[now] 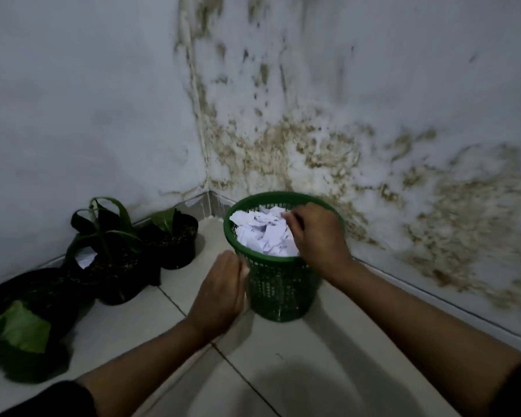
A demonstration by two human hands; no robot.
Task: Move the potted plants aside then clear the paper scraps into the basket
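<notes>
Green plastic mesh is what I am working over: the basket (278, 275) stands on the floor near the corner, at about twelve o'clock from me, heaped with white paper scraps (263, 233). My right hand (316, 236) is over its rim at the one o'clock side, fingers curled down onto the heap; whether they pinch a scrap or only press, I cannot tell. My left hand (220, 293) is loosely curled against the basket's wall at nine o'clock, seemingly steadying it, with nothing clearly held in it. To do this well I judge I should press the pile down gently, keep the basket braced, and let nothing spill over the rim. The three potted plants (109, 260) sit in black pots along the left wall, at ten o'clock, well clear; one white scrap (85, 258) lies in the middle pot and looks left to fetch. The floor (313, 371) is pale tile, bare around the basket. The walls (373, 145) are blotched with brownish stains, worst at the corner and rightwards, and the light is dim.
</notes>
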